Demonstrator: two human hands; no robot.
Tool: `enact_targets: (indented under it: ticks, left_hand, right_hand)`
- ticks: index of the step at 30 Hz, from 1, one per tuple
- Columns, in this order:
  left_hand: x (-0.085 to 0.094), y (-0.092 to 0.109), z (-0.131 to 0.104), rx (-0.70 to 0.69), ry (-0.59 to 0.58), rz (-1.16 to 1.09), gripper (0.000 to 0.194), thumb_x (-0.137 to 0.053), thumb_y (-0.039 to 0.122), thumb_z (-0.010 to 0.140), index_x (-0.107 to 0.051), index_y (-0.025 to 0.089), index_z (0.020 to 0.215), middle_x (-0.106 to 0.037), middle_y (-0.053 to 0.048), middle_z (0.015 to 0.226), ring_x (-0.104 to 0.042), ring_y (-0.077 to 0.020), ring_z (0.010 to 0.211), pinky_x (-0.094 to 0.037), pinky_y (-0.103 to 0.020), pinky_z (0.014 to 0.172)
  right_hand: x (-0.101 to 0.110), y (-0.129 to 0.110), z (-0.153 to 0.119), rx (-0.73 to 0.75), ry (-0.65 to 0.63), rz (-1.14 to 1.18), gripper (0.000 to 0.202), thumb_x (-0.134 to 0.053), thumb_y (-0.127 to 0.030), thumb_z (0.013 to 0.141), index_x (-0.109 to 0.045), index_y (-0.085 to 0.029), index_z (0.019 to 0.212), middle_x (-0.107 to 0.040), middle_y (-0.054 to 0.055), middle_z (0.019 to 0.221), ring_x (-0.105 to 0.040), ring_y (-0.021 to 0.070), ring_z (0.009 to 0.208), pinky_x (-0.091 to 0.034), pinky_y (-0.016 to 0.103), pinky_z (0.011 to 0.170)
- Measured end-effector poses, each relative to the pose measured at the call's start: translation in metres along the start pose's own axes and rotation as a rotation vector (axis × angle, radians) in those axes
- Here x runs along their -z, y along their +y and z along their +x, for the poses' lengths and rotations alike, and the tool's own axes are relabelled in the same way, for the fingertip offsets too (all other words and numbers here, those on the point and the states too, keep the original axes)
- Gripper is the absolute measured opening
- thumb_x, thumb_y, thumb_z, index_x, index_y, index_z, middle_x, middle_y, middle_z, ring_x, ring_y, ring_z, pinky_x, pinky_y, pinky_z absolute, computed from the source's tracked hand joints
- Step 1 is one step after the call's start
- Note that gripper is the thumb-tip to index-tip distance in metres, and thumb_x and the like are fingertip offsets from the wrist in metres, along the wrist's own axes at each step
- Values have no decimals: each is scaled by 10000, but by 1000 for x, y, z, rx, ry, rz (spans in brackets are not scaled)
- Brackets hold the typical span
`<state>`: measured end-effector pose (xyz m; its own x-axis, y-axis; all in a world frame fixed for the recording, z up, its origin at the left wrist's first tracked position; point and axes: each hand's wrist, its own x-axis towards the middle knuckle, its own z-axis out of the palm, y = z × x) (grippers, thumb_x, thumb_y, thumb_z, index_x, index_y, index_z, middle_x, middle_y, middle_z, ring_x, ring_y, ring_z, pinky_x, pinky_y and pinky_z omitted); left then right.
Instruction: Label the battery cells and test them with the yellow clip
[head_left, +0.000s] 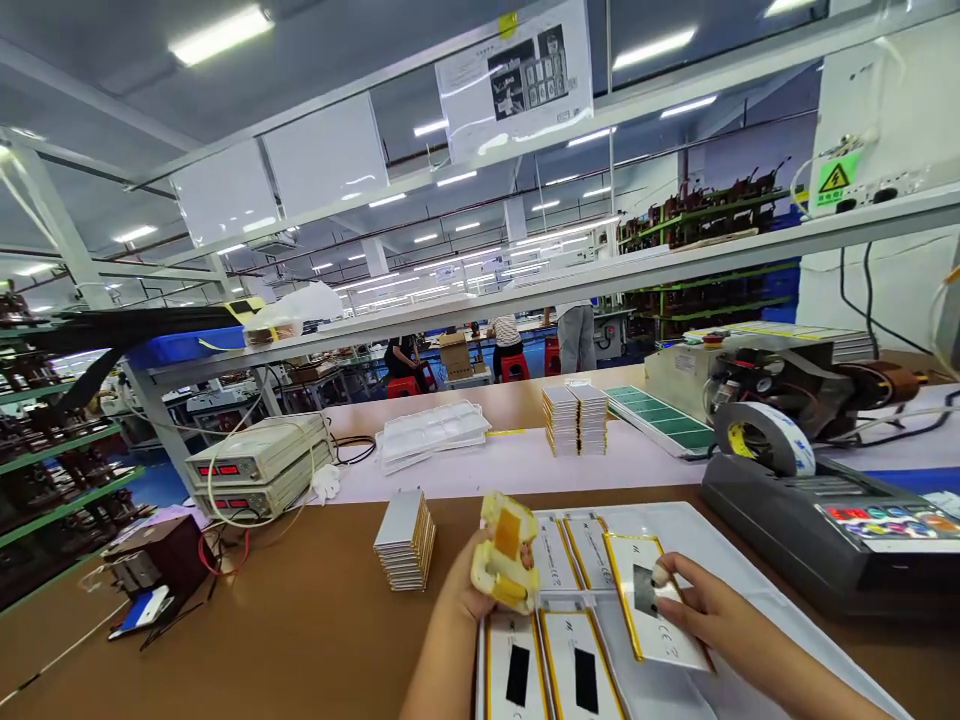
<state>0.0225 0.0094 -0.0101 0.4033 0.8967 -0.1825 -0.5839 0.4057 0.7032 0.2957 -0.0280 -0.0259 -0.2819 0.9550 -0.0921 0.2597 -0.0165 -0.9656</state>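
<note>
My left hand (476, 580) is closed around a pale yellow block (506, 585) with an orange patch, held above the left part of the white tray (682, 520). What the block is, I cannot make out. My right hand (697, 600) has its fingers together on a white pouch battery cell (634, 555) with yellow edges, at the dark tape piece (645, 590) on its face. That cell is tilted over the tray, out of line with the others. Nearer to me, two cells (514, 640) with black tape strips lie side by side in the tray; more cells (592, 560) lie behind.
A stack of cells (405, 540) stands left of the tray, and two taller stacks (574, 420) stand behind. At right are a grey tape machine (810, 530) and a tape roll (765, 440). White trays (431, 435) and meters (259, 465) sit at left, beneath a shelf (465, 315).
</note>
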Motion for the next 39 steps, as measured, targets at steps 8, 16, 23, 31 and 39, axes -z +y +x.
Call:
enact_targets:
  ticks: [8,16,23,31,39]
  left_hand:
    - [0,2,-5,-82,-103,-189,533,-419,530,744,-515,117,1068,-622,-126,875,-576,-261,857,-428,-391,737]
    - [6,1,-4,-117,-88,-233,521,-421,580,715,-542,177,1022,-627,-100,867,-580,-268,850,-442,-417,729]
    - [2,3,-1,-189,-119,-291,616,-408,611,701,-512,129,1069,-598,-141,950,-559,-280,894,-443,-442,749]
    - [5,1,3,-211,-1,-283,571,-456,621,663,-544,153,978,-612,-106,812,-590,-263,780,-476,-434,665]
    - [3,3,4,-231,69,-336,595,-472,619,654,-545,134,990,-618,-105,788,-593,-251,775,-479,-417,682]
  right_hand:
    - [-65,-67,82,180,7,-252,212,-489,-305,709,-372,-211,858,-535,-39,674,-491,107,576,-320,199,509]
    - [-87,-117,91,356,-187,-846,276,-500,-398,731,-456,-242,955,-602,8,870,-539,163,745,-308,214,548]
    - [-8,-85,86,94,107,-1398,238,-387,-212,790,-494,-205,1002,-623,83,904,-570,232,797,-342,273,572]
    - [-6,-56,87,-18,22,-1470,388,-407,-34,696,-462,-133,1067,-618,132,825,-572,284,770,-385,340,602]
    - [20,-28,100,-37,50,-1032,251,-379,-349,809,-502,-183,951,-598,53,845,-547,180,743,-385,276,612]
